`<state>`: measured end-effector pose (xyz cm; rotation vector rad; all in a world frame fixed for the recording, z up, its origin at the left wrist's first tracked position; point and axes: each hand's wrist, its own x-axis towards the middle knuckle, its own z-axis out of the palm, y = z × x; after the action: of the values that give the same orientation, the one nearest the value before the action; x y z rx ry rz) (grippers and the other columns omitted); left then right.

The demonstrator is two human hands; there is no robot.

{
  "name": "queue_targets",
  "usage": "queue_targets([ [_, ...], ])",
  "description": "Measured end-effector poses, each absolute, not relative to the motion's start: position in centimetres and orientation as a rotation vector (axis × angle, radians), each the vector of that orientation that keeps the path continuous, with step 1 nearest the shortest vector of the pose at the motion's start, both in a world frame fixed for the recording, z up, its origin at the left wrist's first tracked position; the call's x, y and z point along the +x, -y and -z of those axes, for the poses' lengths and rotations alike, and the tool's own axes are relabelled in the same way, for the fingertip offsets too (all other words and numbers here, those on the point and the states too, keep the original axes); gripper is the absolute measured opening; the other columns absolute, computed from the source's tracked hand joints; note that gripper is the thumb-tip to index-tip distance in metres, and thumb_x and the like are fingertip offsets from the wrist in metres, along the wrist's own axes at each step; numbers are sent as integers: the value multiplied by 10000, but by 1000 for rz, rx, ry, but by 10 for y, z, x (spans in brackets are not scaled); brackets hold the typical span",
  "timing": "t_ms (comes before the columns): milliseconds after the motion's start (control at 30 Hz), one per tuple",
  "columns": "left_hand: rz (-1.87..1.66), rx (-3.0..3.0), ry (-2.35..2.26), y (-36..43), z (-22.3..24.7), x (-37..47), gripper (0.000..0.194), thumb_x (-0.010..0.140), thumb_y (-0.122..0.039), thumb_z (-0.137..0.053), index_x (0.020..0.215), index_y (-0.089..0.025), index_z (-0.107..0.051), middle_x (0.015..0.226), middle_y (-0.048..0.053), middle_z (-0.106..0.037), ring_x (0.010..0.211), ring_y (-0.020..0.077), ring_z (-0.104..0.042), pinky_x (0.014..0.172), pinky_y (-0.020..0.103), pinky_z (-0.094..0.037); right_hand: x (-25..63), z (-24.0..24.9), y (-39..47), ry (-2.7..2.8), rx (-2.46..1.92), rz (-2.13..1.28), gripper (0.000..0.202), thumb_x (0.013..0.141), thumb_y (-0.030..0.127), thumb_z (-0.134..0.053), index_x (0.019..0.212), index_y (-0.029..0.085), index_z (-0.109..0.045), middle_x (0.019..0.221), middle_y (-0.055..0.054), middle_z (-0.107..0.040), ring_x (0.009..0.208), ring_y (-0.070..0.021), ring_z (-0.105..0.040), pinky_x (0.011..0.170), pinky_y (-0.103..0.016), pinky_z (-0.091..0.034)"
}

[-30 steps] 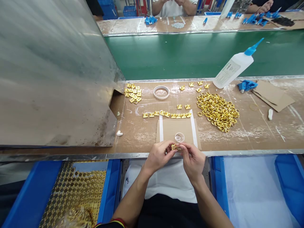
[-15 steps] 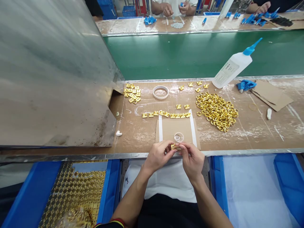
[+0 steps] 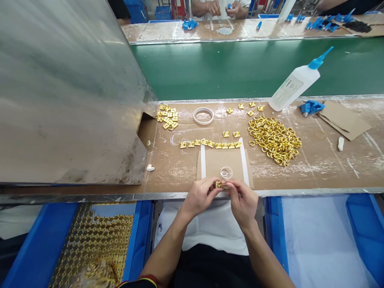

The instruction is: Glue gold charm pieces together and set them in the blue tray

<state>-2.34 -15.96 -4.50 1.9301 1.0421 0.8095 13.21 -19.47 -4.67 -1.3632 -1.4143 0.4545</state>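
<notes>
gold piece (image 3: pixel 219 184) sits pinched in the fingertips of the left hand (image 3: pixel 199 198), at the bench's near edge, just below a small clear cup (image 3: pixel 226 173). the right hand (image 3: pixel 244 202) meets it there with thumb and finger closed together; whether they grip something thin, i cannot tell. beyond the cup runs a row of gold pieces (image 3: pixel 218 145), with a heap of gold rings (image 3: pixel 274 140) to the right.
</notes>
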Motion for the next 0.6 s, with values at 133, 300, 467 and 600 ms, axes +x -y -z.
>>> queue_targets([
  [133,-816,1953,-1029,159,46,-24,191,1008,-311,-545,1072,-184,-672,795,22,-708,627,148,-609,648,253,-505,132,46,194,1409,-1350,-445,196,1003,310,-588,898,238,-737,774,-20,-789,560,-165,-715,540,-262,-587],
  [300,-817,1948,-1015,159,46,-24,169,1004,-291,-553,1062,-178,-663,830,33,-724,647,155,-630,668,260,-516,131,45,194,1400,-1348,-471,231,1005,347,-584,884,236,-747,770,-26,-793,535,-163,-701,523,-264,-584],
  [467,-803,1970,-1011,159,46,-25,172,1008,-285,-542,1075,-177,-659,894,54,-738,711,174,-662,707,275,-526,131,46,194,1402,-1339,-465,197,1004,302,-585,908,234,-743,769,-23,-791,541,-157,-696,531,-261,-585],
  [600,-811,1978,-1009,160,48,-26,176,1013,-291,-532,1066,-181,-660,876,51,-733,723,179,-667,717,282,-530,131,44,195,1430,-1314,-487,183,1000,261,-588,904,234,-742,786,-20,-794,576,-159,-710,544,-255,-588],
])
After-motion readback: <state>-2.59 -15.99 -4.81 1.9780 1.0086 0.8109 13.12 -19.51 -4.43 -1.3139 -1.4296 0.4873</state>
